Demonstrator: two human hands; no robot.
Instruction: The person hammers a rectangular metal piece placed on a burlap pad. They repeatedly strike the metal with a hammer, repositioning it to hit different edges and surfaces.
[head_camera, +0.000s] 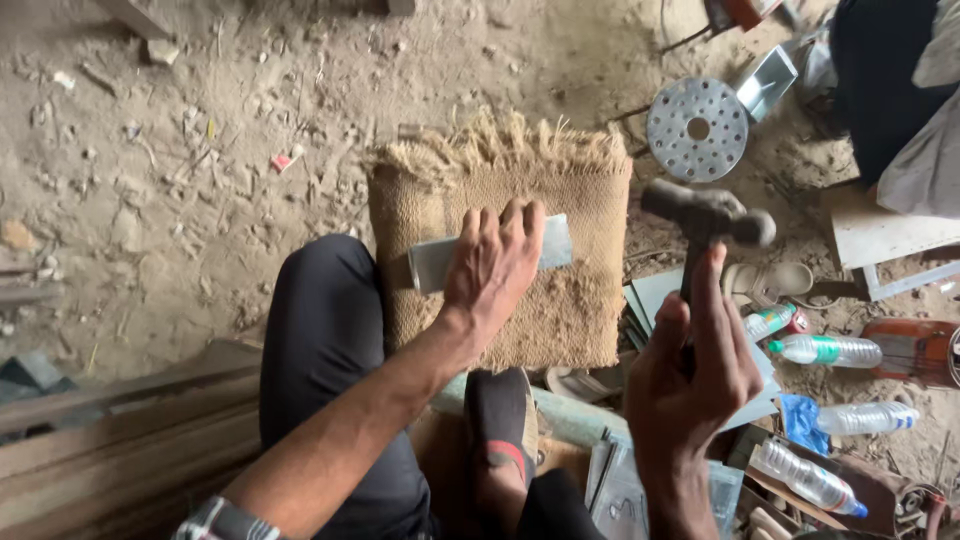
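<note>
Now, seen from above, with the burlap sack as the landmark:
Burlap sack (560, 320): a tan, frayed-edged pad lying on the dusty ground, just ahead of my knee.
Left hand (492, 268): my fingers are curled over a flat grey metal strip (430, 262), pressing it down across the upper half of the sack.
Metal strip: it lies crosswise on the sack, one end jutting past the sack's left edge, the middle hidden under my hand.
Right hand (692, 372): my fingers are closed tight around the handle of a hammer (708, 216), raised just off the sack's right edge.
Hammer: its dark head sits level with the sack's upper right corner, not touching the strip.
Round perforated metal disc (697, 129): on the ground beyond the sack's top right corner.
Plastic bottles (828, 350): several lying to the right of the sack, past my right hand.
Wooden planks (120, 440): stacked to the sack's lower left.
</note>
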